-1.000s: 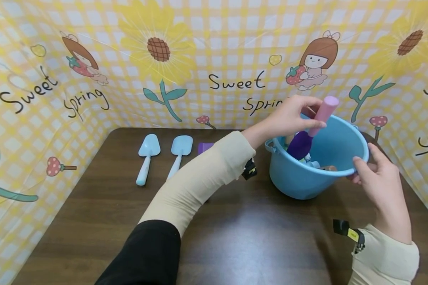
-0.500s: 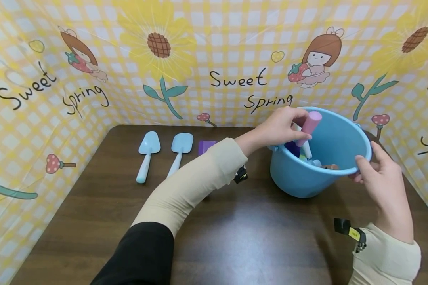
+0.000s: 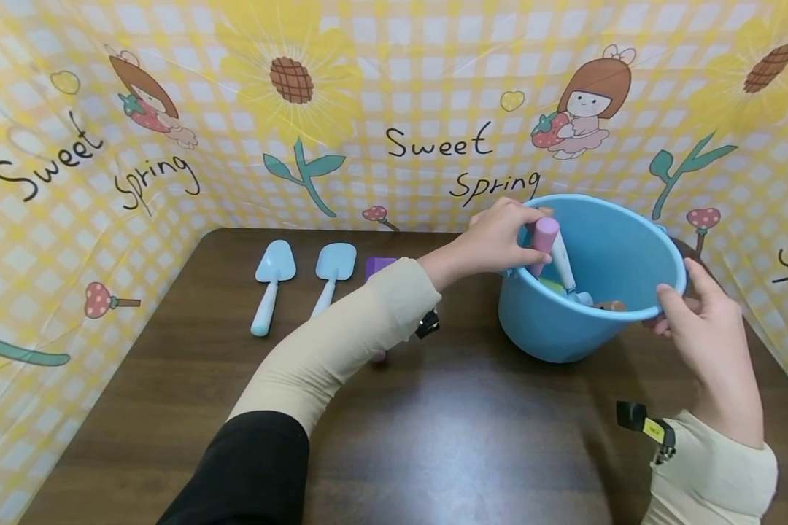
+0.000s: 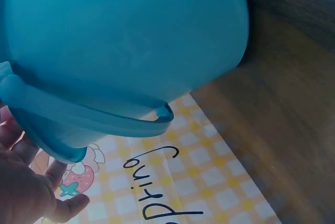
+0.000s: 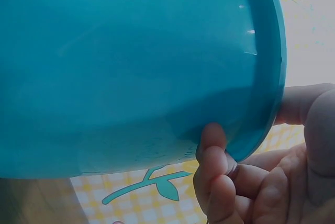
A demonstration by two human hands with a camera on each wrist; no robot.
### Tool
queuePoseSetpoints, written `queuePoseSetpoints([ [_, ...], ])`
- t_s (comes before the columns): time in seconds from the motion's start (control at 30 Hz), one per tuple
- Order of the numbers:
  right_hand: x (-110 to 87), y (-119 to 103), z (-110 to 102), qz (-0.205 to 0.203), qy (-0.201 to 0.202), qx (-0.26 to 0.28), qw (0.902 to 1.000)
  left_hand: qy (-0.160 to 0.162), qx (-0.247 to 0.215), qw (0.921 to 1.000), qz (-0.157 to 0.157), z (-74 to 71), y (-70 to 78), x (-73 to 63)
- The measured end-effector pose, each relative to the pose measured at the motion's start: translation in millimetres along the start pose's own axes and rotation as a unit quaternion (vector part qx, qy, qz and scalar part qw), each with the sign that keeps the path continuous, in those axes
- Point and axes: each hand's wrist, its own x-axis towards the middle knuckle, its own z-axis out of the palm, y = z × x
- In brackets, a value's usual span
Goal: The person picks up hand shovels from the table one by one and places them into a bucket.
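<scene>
A blue toy bucket (image 3: 558,332) is tilted toward me at the right of the table. My left hand (image 3: 495,233) is at its left rim and pinches the pink handle (image 3: 544,240) of a toy shovel, whose purple blade is hidden inside. In the left wrist view, the left hand (image 4: 23,182) shows beside the rim and the bucket's carrying handle (image 4: 104,122). My right hand (image 3: 712,321) grips the right rim, thumb on top and fingers below. The right wrist view shows its fingers (image 5: 214,161) curled against the bucket's outside.
Inside the bucket lie a white-handled tool (image 3: 562,262) and a brown piece (image 3: 609,306). Left on the table (image 3: 190,430) are a pointed light blue toy shovel (image 3: 276,262) and a squarer one (image 3: 336,264). A purple tool (image 3: 379,267) is partly behind the left sleeve.
My left hand has lowered the toy shovel into the bucket and shifted left, so its purple blade has gone out of sight. The right hand stays on the rim.
</scene>
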Motion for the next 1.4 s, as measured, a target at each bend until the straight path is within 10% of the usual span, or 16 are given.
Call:
queuePoseSetpoints([
  [0.6, -0.2, 0, -1, 0.002, 0.002, -0.006, 1.0000, -0.033, -0.097, 0.9918, 0.076, -0.5, -2.7, -14.1],
  [1.07, 0.6, -1, 0, 0.000, 0.002, -0.003, 1.0000, -0.115, -0.069, 0.9845, 0.114, 2.6, 8.9, -20.5],
  [1.4, 0.7, 1, 0, -0.003, 0.000, 0.007, 1.0000, -0.086, -0.073, 0.9845, 0.135, -8.3, -0.6, -30.0],
])
